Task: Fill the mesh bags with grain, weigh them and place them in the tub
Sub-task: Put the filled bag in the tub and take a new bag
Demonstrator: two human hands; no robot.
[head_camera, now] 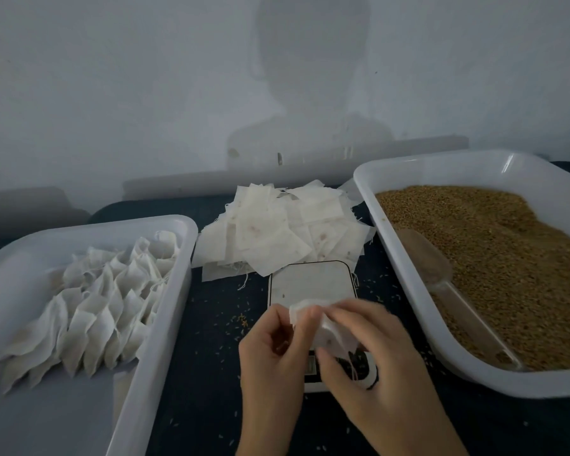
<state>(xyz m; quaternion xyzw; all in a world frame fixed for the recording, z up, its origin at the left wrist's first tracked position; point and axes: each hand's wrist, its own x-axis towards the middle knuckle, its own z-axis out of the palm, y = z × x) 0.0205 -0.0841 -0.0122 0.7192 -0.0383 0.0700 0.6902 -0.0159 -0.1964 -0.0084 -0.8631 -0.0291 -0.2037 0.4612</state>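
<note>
Both my hands hold one small white mesh bag (329, 329) just above the front of the white scale (311, 283). My left hand (275, 353) pinches the bag's upper left edge. My right hand (372, 353) grips its right side, fingers curled over it. A pile of flat empty mesh bags (277, 232) lies behind the scale. The right tub (405, 258) holds brown grain (507, 258), and a clear scoop (441, 278) lies in it. Several filled bags (106, 304) stand in rows in the left tub (165, 307).
The dark table (211, 357) is strewn with loose grains around the scale. A pale wall rises right behind the table. The two tubs flank the scale closely on both sides.
</note>
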